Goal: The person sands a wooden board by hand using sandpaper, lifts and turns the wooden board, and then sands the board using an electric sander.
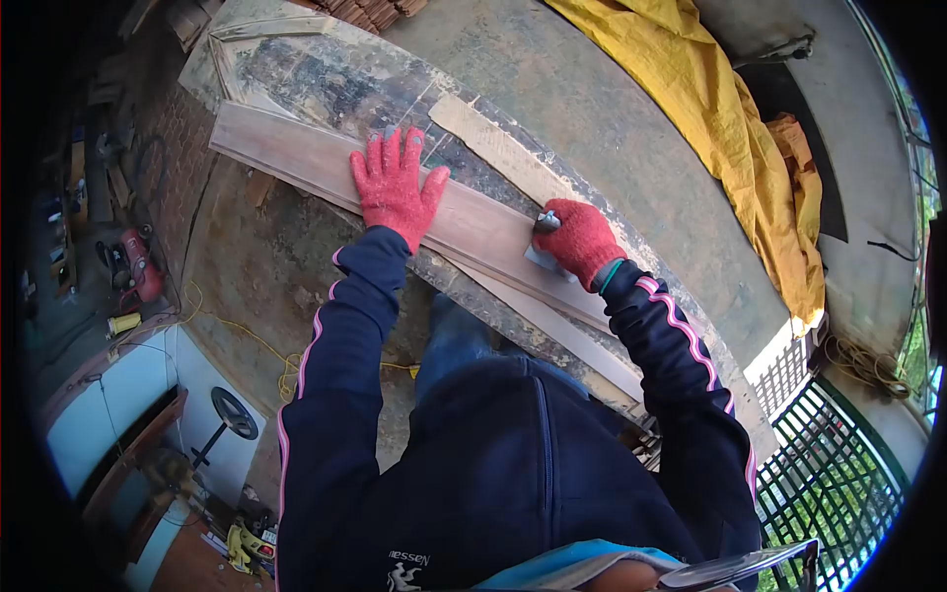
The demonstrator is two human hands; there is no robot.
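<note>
My left hand, in a red glove, lies flat with fingers spread on a long reddish-brown wooden board. Farther right along this board, my right hand, also gloved in red, is closed around a scraper. The tool's dark handle end sticks out by the thumb, and its flat metal blade shows below the fingers against the board; most of the grip is hidden by the glove. A lighter thin wooden strip lies along the near side of the board.
Under the board is a stained worktable. A narrow pale plank lies on its far side. A yellow tarp hangs beyond. On the left are a red machine and a yellow cord on the floor; a green grille stands right.
</note>
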